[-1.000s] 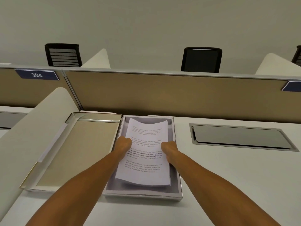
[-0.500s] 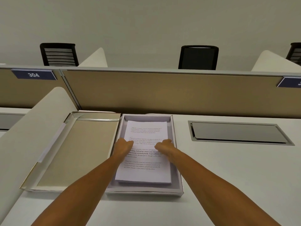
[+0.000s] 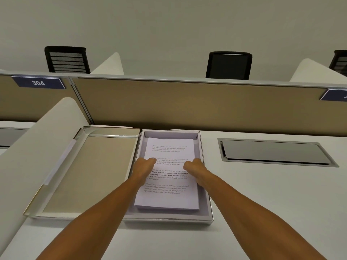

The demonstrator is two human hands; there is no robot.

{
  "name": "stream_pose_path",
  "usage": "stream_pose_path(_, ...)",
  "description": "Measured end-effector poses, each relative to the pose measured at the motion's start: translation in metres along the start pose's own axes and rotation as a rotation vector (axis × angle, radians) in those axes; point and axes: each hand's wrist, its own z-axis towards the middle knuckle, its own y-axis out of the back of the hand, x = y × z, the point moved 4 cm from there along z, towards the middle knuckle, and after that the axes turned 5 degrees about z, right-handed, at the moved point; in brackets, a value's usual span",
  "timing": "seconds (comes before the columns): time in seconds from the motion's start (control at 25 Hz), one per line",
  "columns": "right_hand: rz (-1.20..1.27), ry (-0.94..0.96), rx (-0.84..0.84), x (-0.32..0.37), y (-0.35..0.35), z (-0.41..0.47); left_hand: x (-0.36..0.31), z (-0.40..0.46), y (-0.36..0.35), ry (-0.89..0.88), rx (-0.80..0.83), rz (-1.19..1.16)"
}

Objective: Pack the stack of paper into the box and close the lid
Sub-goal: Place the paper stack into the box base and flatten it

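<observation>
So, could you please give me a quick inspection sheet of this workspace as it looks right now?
Surface: white desk, with a closed metal hatch set into it.
Job's things: stack of paper lies flat inside the open box; lid lies open beside it on the left.
Clutter: nothing seen.
Grippers: left hand and right hand rest on the paper's side edges; grip unclear.
Cables: nothing seen.
Surroundings: tan partition, sign 304, black chairs behind.

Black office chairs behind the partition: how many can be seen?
3: slatted black office chair at left, solid-backed black chair at centre, a third black chair cut by the right edge. Others may be hidden.
</observation>
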Motion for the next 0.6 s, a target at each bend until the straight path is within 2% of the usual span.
stream_pose_path(0.44,-0.048,-0.005,-0.003,0.006,0.010,0.010,0.001,-0.005,-0.011,-0.044,0.043,0.122)
stream_pose_path(0.6,-0.072,0.003,0.023,0.006,0.010,0.011,0.001,-0.007,0.000,-0.118,0.061,0.282)
